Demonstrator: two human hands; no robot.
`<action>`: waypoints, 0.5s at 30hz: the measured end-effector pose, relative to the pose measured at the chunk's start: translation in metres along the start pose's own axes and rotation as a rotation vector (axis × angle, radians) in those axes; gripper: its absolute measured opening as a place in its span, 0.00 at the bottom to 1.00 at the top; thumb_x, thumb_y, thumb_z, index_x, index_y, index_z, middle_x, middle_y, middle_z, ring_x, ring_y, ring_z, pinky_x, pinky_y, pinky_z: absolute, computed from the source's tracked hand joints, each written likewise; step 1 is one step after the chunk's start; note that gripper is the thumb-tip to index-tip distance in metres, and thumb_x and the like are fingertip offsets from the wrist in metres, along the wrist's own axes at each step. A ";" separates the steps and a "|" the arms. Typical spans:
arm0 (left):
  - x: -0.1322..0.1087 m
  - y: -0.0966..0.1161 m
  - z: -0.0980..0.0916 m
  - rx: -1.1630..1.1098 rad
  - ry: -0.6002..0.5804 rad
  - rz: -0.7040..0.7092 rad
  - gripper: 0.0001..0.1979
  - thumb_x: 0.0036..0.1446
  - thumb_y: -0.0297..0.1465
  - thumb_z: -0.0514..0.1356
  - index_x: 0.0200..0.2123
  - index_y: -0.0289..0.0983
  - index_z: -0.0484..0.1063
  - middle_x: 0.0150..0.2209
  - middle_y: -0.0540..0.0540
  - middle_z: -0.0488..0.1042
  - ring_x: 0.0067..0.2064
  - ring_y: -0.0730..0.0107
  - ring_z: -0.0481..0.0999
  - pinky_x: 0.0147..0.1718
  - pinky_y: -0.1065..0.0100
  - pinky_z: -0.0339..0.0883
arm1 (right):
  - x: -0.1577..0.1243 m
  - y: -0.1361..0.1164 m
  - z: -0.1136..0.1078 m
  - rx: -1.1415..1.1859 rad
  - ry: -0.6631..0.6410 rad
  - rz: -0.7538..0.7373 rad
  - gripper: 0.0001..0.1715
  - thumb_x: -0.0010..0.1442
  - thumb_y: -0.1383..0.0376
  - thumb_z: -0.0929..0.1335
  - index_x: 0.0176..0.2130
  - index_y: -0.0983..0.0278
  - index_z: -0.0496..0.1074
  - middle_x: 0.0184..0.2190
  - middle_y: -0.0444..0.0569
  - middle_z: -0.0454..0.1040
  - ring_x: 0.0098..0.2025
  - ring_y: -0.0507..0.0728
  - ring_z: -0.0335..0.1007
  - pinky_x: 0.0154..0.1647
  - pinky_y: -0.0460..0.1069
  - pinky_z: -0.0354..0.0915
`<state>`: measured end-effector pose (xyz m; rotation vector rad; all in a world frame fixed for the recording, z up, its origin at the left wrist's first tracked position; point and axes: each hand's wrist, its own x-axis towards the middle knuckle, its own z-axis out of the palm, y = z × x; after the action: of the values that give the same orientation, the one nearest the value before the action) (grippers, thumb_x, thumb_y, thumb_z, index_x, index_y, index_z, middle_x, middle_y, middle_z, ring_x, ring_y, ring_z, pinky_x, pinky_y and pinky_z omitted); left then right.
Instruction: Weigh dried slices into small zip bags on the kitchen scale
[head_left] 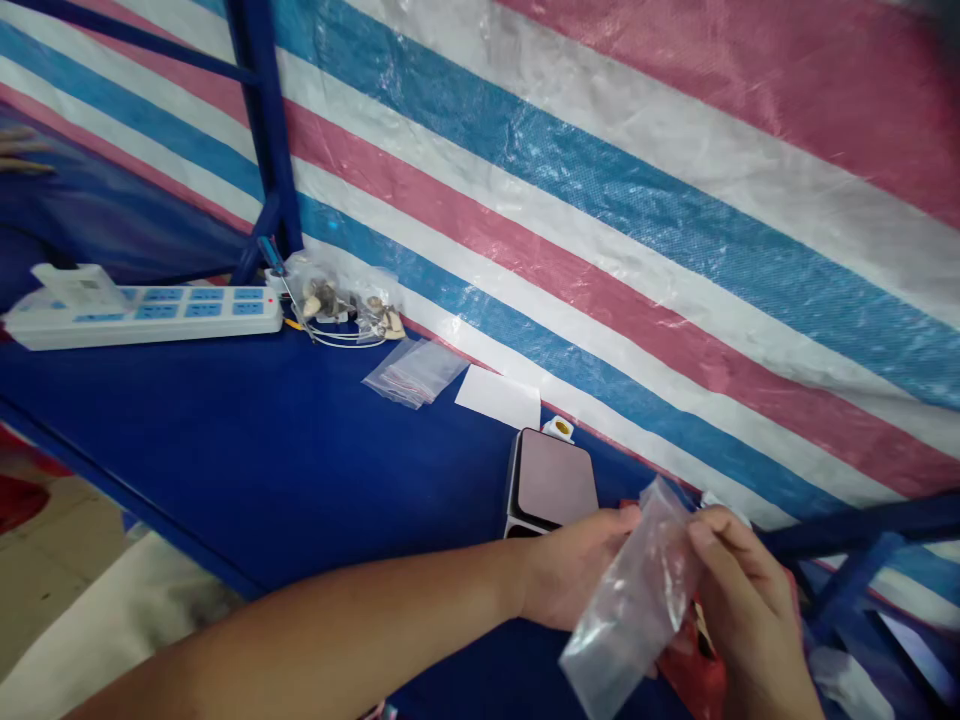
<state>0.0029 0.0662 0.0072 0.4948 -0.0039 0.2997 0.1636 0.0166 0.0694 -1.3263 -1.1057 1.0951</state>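
A clear plastic bag hangs between my two hands, tilted, and I cannot make out anything inside it. My right hand pinches its upper right edge between thumb and fingers. On the other side, my left hand has its fingertips at the bag's upper left edge; most of those fingers are hidden behind the plastic. Below and behind the bag shows a red object, partly covered by the right hand. Just beyond my left wrist sits a small digital scale with a flat pinkish-grey top.
Along the back of the blue table lie a white power strip, bags of small brownish pieces, a blue-handled screwdriver, flat zip bags and white paper. Striped sheeting rises behind. Another person's hand shows far left.
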 end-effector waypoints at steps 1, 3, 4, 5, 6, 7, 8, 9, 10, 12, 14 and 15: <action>0.003 0.000 -0.004 -0.044 0.005 0.008 0.38 0.62 0.61 0.45 0.49 0.34 0.76 0.40 0.40 0.77 0.39 0.59 0.78 0.53 0.46 0.69 | -0.002 0.002 0.001 -0.022 -0.087 0.033 0.18 0.61 0.51 0.73 0.31 0.58 0.68 0.17 0.40 0.64 0.12 0.49 0.55 0.09 0.45 0.52; 0.008 0.000 -0.013 -0.084 0.015 0.009 0.38 0.60 0.62 0.48 0.44 0.33 0.76 0.36 0.41 0.76 0.35 0.60 0.77 0.50 0.46 0.71 | -0.003 0.003 0.003 -0.084 -0.252 0.067 0.19 0.60 0.53 0.75 0.29 0.61 0.69 0.21 0.41 0.67 0.16 0.49 0.60 0.13 0.43 0.56; 0.009 -0.001 -0.017 -0.080 0.025 0.006 0.36 0.59 0.61 0.50 0.42 0.33 0.76 0.34 0.41 0.76 0.33 0.62 0.76 0.49 0.47 0.71 | -0.003 0.002 0.004 -0.113 -0.315 0.076 0.19 0.59 0.54 0.76 0.29 0.62 0.69 0.22 0.42 0.67 0.17 0.49 0.61 0.15 0.43 0.57; 0.010 -0.002 -0.020 -0.064 0.036 -0.004 0.34 0.59 0.60 0.52 0.40 0.33 0.75 0.33 0.41 0.75 0.32 0.63 0.75 0.48 0.48 0.71 | -0.004 0.001 0.004 -0.130 -0.355 0.082 0.18 0.59 0.54 0.76 0.29 0.63 0.70 0.22 0.42 0.67 0.18 0.48 0.61 0.15 0.43 0.57; 0.010 -0.003 -0.022 -0.041 0.040 -0.022 0.32 0.58 0.59 0.53 0.38 0.33 0.75 0.32 0.41 0.75 0.31 0.63 0.74 0.48 0.48 0.72 | -0.004 0.000 0.004 -0.137 -0.382 0.091 0.18 0.60 0.54 0.76 0.30 0.63 0.71 0.22 0.41 0.66 0.17 0.48 0.60 0.15 0.42 0.57; 0.009 -0.004 -0.024 -0.020 0.035 -0.043 0.31 0.58 0.58 0.54 0.37 0.34 0.75 0.32 0.41 0.75 0.31 0.64 0.74 0.48 0.48 0.72 | -0.005 -0.001 0.003 -0.132 -0.401 0.099 0.17 0.60 0.54 0.75 0.30 0.63 0.72 0.21 0.41 0.65 0.16 0.47 0.58 0.15 0.42 0.56; 0.007 -0.006 -0.024 -0.004 0.021 -0.055 0.30 0.59 0.57 0.54 0.37 0.34 0.75 0.33 0.41 0.76 0.31 0.64 0.74 0.47 0.48 0.71 | -0.006 -0.002 0.003 -0.118 -0.408 0.103 0.17 0.61 0.54 0.75 0.31 0.63 0.72 0.20 0.40 0.65 0.16 0.47 0.57 0.14 0.42 0.56; 0.006 -0.007 -0.023 0.003 0.003 -0.053 0.29 0.59 0.57 0.55 0.37 0.35 0.74 0.34 0.42 0.76 0.31 0.63 0.74 0.47 0.48 0.71 | -0.008 -0.003 0.002 -0.105 -0.406 0.104 0.18 0.61 0.53 0.75 0.31 0.62 0.71 0.20 0.40 0.65 0.16 0.46 0.55 0.14 0.41 0.56; 0.004 -0.008 -0.021 0.009 -0.012 -0.042 0.28 0.59 0.56 0.55 0.37 0.36 0.75 0.34 0.42 0.75 0.32 0.63 0.74 0.47 0.47 0.71 | -0.009 -0.004 0.001 -0.097 -0.403 0.103 0.18 0.61 0.54 0.75 0.30 0.62 0.71 0.20 0.40 0.65 0.16 0.46 0.55 0.14 0.41 0.56; 0.000 -0.008 -0.016 0.031 -0.010 -0.012 0.27 0.59 0.56 0.55 0.37 0.36 0.75 0.33 0.43 0.74 0.34 0.60 0.75 0.47 0.47 0.70 | -0.011 -0.004 -0.001 -0.109 -0.408 0.091 0.18 0.60 0.55 0.76 0.30 0.63 0.70 0.21 0.40 0.66 0.16 0.45 0.56 0.15 0.40 0.57; -0.002 -0.007 -0.011 0.065 0.036 -0.001 0.27 0.58 0.56 0.56 0.37 0.37 0.76 0.32 0.44 0.74 0.35 0.59 0.76 0.47 0.48 0.70 | -0.010 -0.004 -0.003 -0.140 -0.400 0.074 0.16 0.59 0.56 0.77 0.32 0.62 0.72 0.22 0.42 0.69 0.17 0.46 0.60 0.16 0.41 0.58; -0.003 -0.005 -0.008 0.084 0.055 -0.004 0.27 0.58 0.56 0.56 0.38 0.37 0.77 0.32 0.44 0.74 0.36 0.59 0.76 0.48 0.48 0.70 | -0.008 -0.004 -0.002 -0.141 -0.392 0.070 0.15 0.58 0.55 0.77 0.34 0.62 0.73 0.23 0.43 0.70 0.17 0.47 0.61 0.16 0.41 0.59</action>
<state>0.0007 0.0646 -0.0026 0.5695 0.0636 0.3103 0.1645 0.0085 0.0736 -1.2974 -1.4538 1.3899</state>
